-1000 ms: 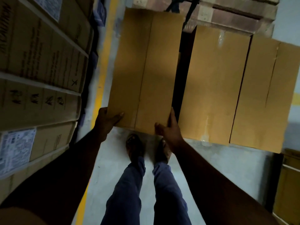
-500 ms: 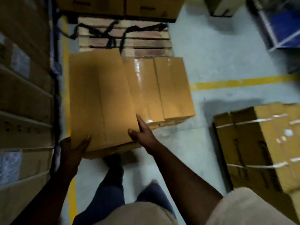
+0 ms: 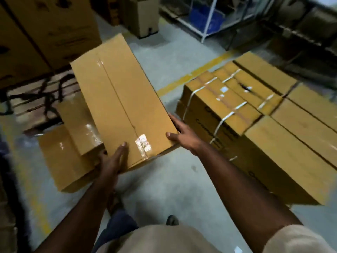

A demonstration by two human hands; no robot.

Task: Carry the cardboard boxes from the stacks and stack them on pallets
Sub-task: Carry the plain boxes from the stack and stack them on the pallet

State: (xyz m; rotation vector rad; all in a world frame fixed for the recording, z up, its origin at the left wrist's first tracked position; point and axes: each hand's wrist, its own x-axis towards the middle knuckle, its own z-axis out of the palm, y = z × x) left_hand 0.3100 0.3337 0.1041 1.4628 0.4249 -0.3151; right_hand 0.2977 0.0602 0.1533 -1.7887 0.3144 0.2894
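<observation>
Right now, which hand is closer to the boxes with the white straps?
The right hand. It holds the carried box at its right corner, beside the strapped boxes. The left hand holds the near left edge, farther away.

A yellow line [image 3: 191, 75] was painted across the grey concrete floor [image 3: 164, 189], running diagonally off toward the back. Another yellow stripe [image 3: 34, 194] ran along the left side, pretty blurry. Up in the far right corner there was a white metal rack [image 3: 211, 17] with something blue [image 3: 206, 17] sitting in it, too smeared to say what. Further right it was just dark shelving [image 3: 300, 37], couldn't make out anything on it. Some black straps [image 3: 45, 92] were lying in a loose tangle over on the left.
</observation>
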